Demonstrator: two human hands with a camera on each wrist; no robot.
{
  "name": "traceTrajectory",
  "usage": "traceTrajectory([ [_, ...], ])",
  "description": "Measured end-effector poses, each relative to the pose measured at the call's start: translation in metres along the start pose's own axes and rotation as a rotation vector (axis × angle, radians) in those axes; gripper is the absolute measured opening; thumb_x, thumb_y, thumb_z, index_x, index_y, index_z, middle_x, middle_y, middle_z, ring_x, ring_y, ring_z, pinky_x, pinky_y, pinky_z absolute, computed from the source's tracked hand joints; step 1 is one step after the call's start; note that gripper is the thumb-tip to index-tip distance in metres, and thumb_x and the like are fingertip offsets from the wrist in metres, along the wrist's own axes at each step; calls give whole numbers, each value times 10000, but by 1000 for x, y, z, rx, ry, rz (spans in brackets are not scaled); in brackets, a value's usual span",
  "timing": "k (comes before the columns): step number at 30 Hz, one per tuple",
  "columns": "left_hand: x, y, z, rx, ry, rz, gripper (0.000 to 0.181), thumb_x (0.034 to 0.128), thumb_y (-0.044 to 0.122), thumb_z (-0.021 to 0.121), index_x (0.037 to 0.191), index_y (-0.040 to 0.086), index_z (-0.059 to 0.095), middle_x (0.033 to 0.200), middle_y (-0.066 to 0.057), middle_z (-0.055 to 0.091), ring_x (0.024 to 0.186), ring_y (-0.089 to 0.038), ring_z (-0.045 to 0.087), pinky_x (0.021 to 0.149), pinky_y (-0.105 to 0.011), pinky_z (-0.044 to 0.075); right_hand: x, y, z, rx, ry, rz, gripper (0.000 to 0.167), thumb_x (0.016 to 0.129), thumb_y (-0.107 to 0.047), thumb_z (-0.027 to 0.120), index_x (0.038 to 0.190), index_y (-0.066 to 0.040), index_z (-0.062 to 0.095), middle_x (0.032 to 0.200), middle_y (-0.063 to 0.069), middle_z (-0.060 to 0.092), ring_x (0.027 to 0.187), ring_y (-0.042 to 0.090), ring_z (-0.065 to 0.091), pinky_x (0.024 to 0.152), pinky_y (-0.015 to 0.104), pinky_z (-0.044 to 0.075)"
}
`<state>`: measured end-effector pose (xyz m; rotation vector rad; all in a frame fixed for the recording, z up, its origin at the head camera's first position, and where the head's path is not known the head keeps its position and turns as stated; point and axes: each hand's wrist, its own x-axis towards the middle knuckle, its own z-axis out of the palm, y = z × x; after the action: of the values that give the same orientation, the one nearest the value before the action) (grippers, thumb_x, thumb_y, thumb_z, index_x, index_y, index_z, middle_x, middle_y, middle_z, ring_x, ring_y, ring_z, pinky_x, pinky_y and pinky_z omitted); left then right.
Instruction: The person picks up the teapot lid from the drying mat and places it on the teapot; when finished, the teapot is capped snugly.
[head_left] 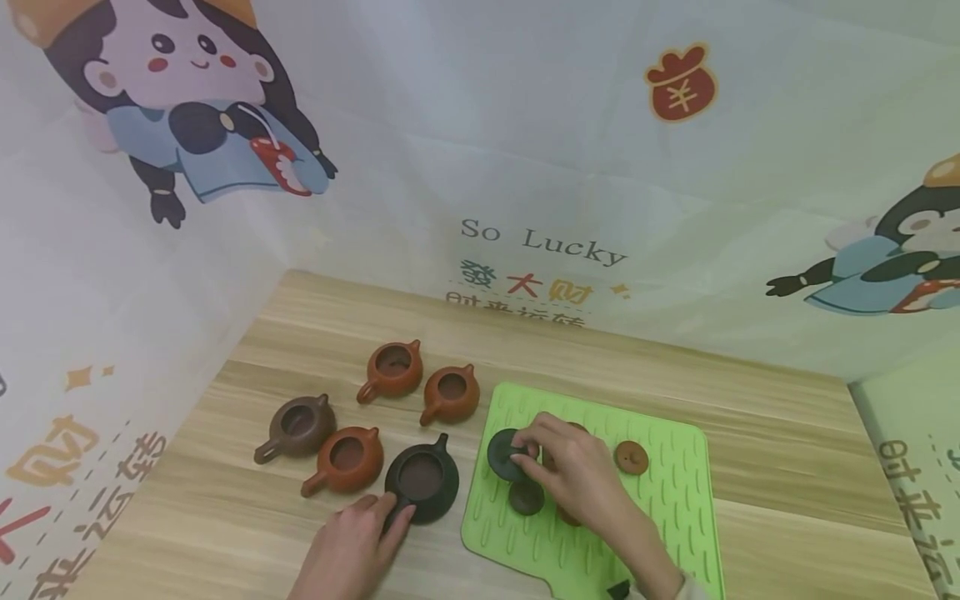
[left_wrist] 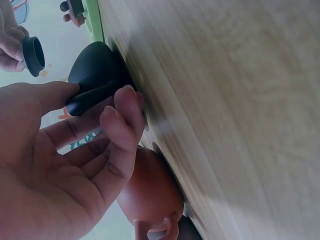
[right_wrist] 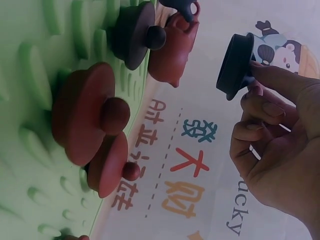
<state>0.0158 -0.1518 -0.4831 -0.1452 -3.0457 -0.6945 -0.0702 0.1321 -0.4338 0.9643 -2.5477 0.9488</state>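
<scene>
My left hand point(head_left: 351, 537) pinches the handle of a black teapot point(head_left: 446, 490) on the wooden table. The teapot is lidless, its round opening facing up. My right hand point(head_left: 579, 473) pinches a black lid point(head_left: 501, 455) by its knob. The right wrist view shows this lid point(right_wrist: 236, 65) held off the mat, its rim turned away from the fingers. Below it on the green mat lie a dark brown lid point(head_left: 527, 498) and reddish-brown lids point(right_wrist: 90, 115), partly hidden by my right hand in the head view. Another reddish-brown lid point(head_left: 632, 457) lies further right.
Left of the black teapot stand three reddish-brown teapots point(head_left: 362, 467) and a dark brown teapot point(head_left: 311, 433), all lidless. The green mat point(head_left: 678, 517) covers the table's right part. Printed cloth point(head_left: 405, 167) walls the table point(head_left: 247, 383) at the back and sides.
</scene>
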Motion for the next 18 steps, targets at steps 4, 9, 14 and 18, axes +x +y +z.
traceTrajectory([
  [4, 2, -3, 4, 4, 0, 8, 208, 1009, 271, 808, 955, 75, 765, 752, 3, 667, 643, -210, 691, 567, -417, 540, 3, -2, 4, 16, -1, 5, 165, 858, -21, 907, 954, -86, 789, 831, -45, 641, 631, 20, 540, 577, 158, 456],
  [9, 3, 1, -2, -15, -51, -36, 204, 1030, 284, 791, 972, 89, 771, 772, 6, 675, 668, -198, 697, 595, -409, 549, 7, -8, 10, 28, -35, 41, 154, 866, -26, 913, 946, -70, 788, 821, -41, 634, 632, 12, 520, 573, 146, 437],
  [14, 4, 3, -5, -15, -66, -50, 202, 1033, 283, 789, 976, 90, 771, 770, 6, 667, 672, -201, 698, 600, -416, 551, 9, -13, 15, 0, -44, 30, 155, 868, -54, 923, 931, -88, 785, 806, -51, 624, 627, -26, 473, 555, 112, 366],
  [18, 4, 4, -6, -11, -73, -49, 196, 1029, 274, 791, 980, 85, 771, 769, 2, 664, 671, -205, 696, 603, -423, 555, 12, -16, 21, -11, -39, 14, 163, 864, -78, 930, 923, -109, 782, 796, -64, 607, 640, -72, 407, 547, 102, 319],
])
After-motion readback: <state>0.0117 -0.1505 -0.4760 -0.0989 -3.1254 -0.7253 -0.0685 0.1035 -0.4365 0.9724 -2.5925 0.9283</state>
